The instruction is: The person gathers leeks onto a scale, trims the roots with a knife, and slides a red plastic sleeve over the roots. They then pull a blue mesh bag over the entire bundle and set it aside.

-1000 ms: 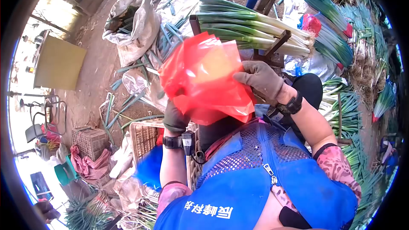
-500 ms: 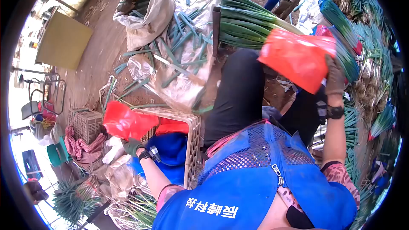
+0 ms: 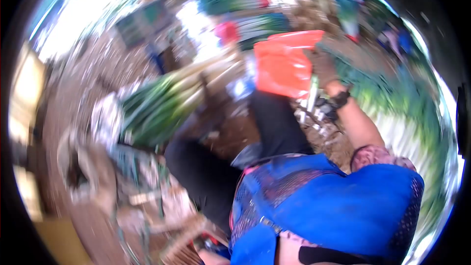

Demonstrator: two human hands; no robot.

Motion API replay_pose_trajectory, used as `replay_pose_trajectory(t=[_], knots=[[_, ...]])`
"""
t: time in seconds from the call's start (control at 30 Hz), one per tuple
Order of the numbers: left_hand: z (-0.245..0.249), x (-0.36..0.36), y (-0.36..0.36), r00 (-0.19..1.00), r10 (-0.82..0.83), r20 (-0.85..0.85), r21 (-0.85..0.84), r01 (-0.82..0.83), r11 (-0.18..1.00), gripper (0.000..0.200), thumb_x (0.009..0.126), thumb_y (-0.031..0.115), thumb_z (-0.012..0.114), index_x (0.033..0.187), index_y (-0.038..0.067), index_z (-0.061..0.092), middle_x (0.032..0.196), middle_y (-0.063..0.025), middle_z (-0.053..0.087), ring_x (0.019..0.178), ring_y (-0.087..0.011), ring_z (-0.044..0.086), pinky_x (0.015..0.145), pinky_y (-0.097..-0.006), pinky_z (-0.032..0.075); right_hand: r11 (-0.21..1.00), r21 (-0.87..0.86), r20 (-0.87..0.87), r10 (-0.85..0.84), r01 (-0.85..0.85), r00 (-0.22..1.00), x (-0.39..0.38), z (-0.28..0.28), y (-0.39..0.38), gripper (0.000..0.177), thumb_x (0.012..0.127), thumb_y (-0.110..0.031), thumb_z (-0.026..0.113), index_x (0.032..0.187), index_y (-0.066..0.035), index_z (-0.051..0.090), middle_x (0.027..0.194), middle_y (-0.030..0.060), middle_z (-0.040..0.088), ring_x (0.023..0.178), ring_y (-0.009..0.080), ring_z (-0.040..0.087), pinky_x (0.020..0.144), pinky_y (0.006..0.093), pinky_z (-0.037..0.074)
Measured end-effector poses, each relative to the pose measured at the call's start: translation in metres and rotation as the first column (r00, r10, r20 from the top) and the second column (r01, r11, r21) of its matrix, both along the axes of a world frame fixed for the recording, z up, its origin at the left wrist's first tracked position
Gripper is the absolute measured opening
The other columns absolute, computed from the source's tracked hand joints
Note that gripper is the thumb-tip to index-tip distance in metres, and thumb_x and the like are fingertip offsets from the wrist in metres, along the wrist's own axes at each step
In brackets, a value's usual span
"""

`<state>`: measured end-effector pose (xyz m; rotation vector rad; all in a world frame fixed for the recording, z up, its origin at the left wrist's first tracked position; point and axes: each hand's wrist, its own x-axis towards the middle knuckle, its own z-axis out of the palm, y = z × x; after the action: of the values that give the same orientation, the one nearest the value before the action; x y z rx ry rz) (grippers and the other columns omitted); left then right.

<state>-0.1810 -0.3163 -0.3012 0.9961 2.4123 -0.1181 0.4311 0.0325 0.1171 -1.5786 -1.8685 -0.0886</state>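
Note:
My right hand (image 3: 322, 66), in a dark glove with a watch at the wrist, is shut on the right edge of a red plastic bag (image 3: 282, 66). The bag hangs flat and wide beyond my right knee. Left of it lies a bundle of leeks (image 3: 167, 100), green leaves toward the lower left and pale stems toward the upper right. Of my left arm only a bit of bare forearm (image 3: 212, 258) shows at the bottom edge, beside a crate (image 3: 184, 245); the hand itself is out of frame. Motion blurs much of the view.
A large pile of leeks (image 3: 397, 118) runs down the right side. More bundled leeks (image 3: 265, 25) lie beyond the bag. At left, an open woven sack (image 3: 95, 167) stands near scattered cut leaves. A box-like thing (image 3: 142, 23) is blurred at the upper left.
The view has swung to the right. My right hand still grips its red bag. My left hand, which held another red bag by the crate, has gone out of frame.

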Motion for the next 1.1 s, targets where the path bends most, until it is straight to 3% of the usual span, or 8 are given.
replay_pose_trajectory(t=[0.13,0.37,0.57,0.73,0.9,0.93,1.0,1.1], knots=[[0.090,0.016,0.181,0.993,-0.108,0.041,0.530,0.070,0.845,0.033,0.089,0.027,0.054,0.111,0.005,0.064,0.105,-0.0151,0.067,0.091,-0.0242,0.067,0.074,-0.0356,0.054,0.982,-0.098,-0.538,-0.187,0.160,0.822,0.028,0.016,-0.021,0.023,0.091,-0.026,0.064,0.084,-0.006,0.059,0.070,-0.0045,0.048,0.067,0.0048,0.042,0.059,0.0247,0.039],[0.290,0.136,0.300,0.864,-0.426,0.267,0.874,-0.031,0.484,0.035,0.091,0.027,0.053,0.116,0.004,0.061,0.110,-0.0159,0.065,0.091,-0.0225,0.065,0.075,-0.0346,0.053,0.962,0.054,-0.247,-0.248,0.269,0.937,0.038,-0.003,-0.045,0.035,0.090,-0.035,0.063,0.111,-0.007,0.064,0.075,0.0081,0.065,0.065,0.0138,0.060,0.060,0.0308,0.048],[0.373,0.236,0.283,0.486,-0.740,0.465,0.876,-0.133,0.463,0.037,0.093,0.026,0.052,0.121,0.003,0.059,0.114,-0.0165,0.062,0.092,-0.0210,0.063,0.075,-0.0337,0.053,0.958,-0.165,-0.449,0.139,-0.235,0.882,-0.042,-0.018,-0.045,0.034,0.096,-0.042,0.053,0.121,-0.020,0.062,0.068,0.0016,0.066,0.061,0.0108,0.066,0.058,0.0265,0.056],[0.378,0.304,0.269,0.131,-0.863,0.488,0.873,-0.085,0.481,0.038,0.094,0.026,0.051,0.124,0.003,0.057,0.118,-0.0170,0.060,0.092,-0.0198,0.062,0.075,-0.0329,0.052,0.879,0.043,-0.194,0.474,-0.475,0.859,-0.099,-0.056,-0.051,0.018,0.094,-0.029,0.051,0.094,-0.014,0.061,0.063,0.0072,0.059,0.057,0.0270,0.061,0.053,0.0405,0.049],[0.358,0.366,0.308,0.333,-0.817,0.470,0.853,0.064,0.517,0.039,0.087,0.016,0.063,0.121,-0.003,0.056,0.111,-0.0204,0.062,0.100,-0.0380,0.061,0.089,-0.0436,0.049,0.938,-0.100,-0.034,0.329,-0.331,0.944,-0.094,-0.079,-0.059,0.015,0.082,-0.024,0.062,0.088,-0.010,0.060,0.059,0.0094,0.060,0.054,0.0297,0.062,0.052,0.0414,0.050],[0.350,0.368,0.316,0.359,-0.931,0.060,0.943,0.287,0.171,0.039,0.087,0.015,0.064,0.121,-0.003,0.055,0.112,-0.0204,0.062,0.100,-0.0373,0.062,0.090,-0.0429,0.049,0.941,-0.048,-0.103,0.328,-0.334,0.939,-0.090,-0.078,-0.060,0.015,0.082,-0.024,0.062,0.088,-0.010,0.060,0.059,0.0098,0.060,0.054,0.0306,0.062,0.052,0.0417,0.049],[0.328,0.373,0.326,0.317,-0.948,-0.019,0.958,0.277,0.073,0.039,0.089,0.015,0.062,0.123,-0.003,0.054,0.114,-0.0192,0.061,0.101,-0.0340,0.061,0.090,-0.0416,0.049,0.939,0.056,-0.246,0.342,-0.339,0.907,-0.084,-0.076,-0.063,0.016,0.082,-0.024,0.062,0.087,-0.009,0.059,0.059,0.0105,0.059,0.054,0.0323,0.061,0.052,0.0423,0.049],[0.308,0.371,0.334,0.259,-0.868,0.424,0.895,0.032,0.446,0.039,0.095,0.023,0.054,0.124,-0.002,0.052,0.115,-0.0139,0.059,0.102,-0.0256,0.059,0.089,-0.0387,0.049,0.928,-0.113,-0.218,0.325,-0.354,0.920,-0.091,-0.081,-0.073,0.018,0.081,-0.027,0.064,0.088,-0.011,0.060,0.061,0.0116,0.060,0.059,0.0330,0.063,0.055,0.0439,0.050]])
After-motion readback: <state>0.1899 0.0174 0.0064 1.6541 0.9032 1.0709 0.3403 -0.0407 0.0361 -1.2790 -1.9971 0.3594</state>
